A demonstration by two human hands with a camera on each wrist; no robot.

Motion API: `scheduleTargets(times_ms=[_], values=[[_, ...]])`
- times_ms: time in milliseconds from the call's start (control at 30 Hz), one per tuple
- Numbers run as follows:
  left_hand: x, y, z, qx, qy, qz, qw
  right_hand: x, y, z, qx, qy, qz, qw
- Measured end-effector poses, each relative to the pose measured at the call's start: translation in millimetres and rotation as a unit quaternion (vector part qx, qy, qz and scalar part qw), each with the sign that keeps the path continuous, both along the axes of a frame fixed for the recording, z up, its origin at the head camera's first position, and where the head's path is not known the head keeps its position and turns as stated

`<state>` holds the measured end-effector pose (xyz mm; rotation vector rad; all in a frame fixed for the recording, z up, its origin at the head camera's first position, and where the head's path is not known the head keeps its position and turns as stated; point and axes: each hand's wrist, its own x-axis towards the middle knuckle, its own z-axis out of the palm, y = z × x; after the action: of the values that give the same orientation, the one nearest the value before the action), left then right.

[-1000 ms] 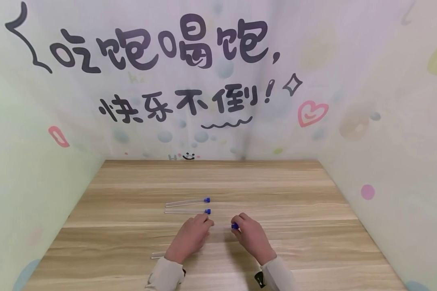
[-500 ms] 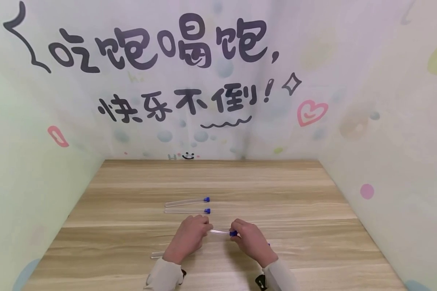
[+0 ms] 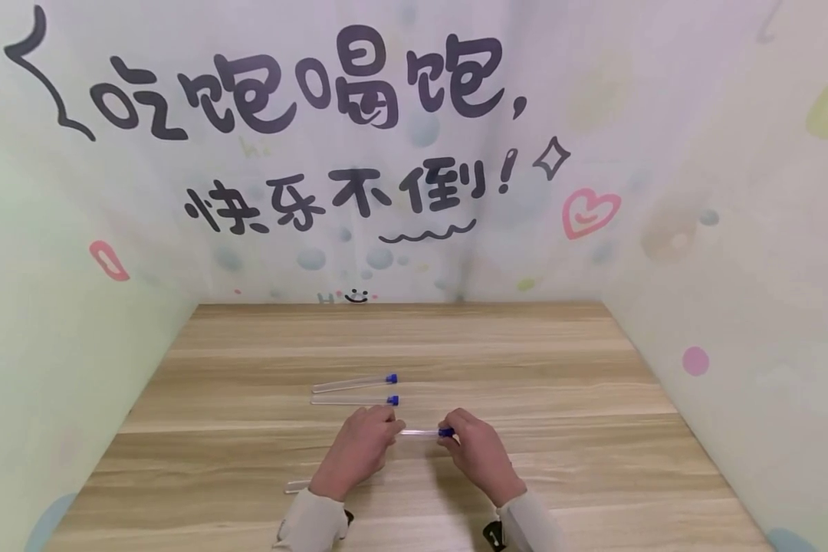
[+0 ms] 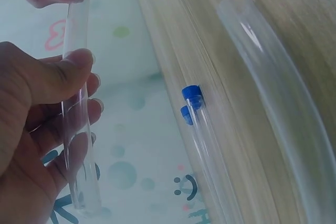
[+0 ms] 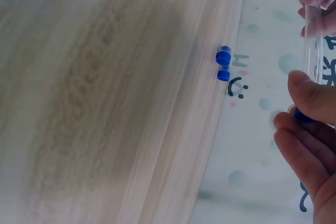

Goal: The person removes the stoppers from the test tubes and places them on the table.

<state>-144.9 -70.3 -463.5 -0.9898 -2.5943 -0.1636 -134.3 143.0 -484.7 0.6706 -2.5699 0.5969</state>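
Observation:
My left hand (image 3: 360, 446) grips a clear test tube (image 3: 419, 433) by its body, thumb on one side and fingers curled round the other. At the tube's right end my right hand (image 3: 481, 454) pinches a blue cap (image 3: 445, 432), which sits at the tube's mouth. In the left wrist view the held tube (image 4: 79, 103) looks see-through, with its rounded end below the fingers. The right wrist view has the cap (image 5: 304, 116) mostly hidden between thumb and fingers.
Beyond the hands, two blue-capped test tubes (image 3: 353, 400) lie side by side on the wooden table (image 3: 559, 368). Another clear tube (image 3: 297, 486) lies partly hidden under the left wrist; its near part (image 4: 262, 61) shows large in the left wrist view. Printed walls enclose the table.
The right hand dipped toward me with the cap, then rose back slightly. The tube between the hands tilted and is now about level. The left hand has barely moved.

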Motion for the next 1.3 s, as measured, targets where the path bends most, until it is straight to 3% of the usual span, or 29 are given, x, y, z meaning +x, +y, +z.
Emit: scheduleTargets(times_ms=[500, 800, 1033, 1300], values=[[0.0, 2, -4.3, 0.019, -0.009, 0.01, 0.9997, -2.9, 1, 1.1, -0.006, -0.024, 0.008, 1.0], [-1.2, -1, -8.3, 0.082, -0.01, 0.011, 0.9965, -5.9, 3, 0.6, -0.022, 0.016, 0.017, 0.999], [-2.0, -2, -12.6, 0.089, -0.03, 0.01, 0.9956, -6.3, 5, -4.2, 0.006, 0.021, 0.004, 1.0], [-3.7, -4, -18.8, 0.094, -0.025, 0.004, 0.9952, -5.5, 5, -6.6, 0.009, 0.019, -0.008, 1.0]])
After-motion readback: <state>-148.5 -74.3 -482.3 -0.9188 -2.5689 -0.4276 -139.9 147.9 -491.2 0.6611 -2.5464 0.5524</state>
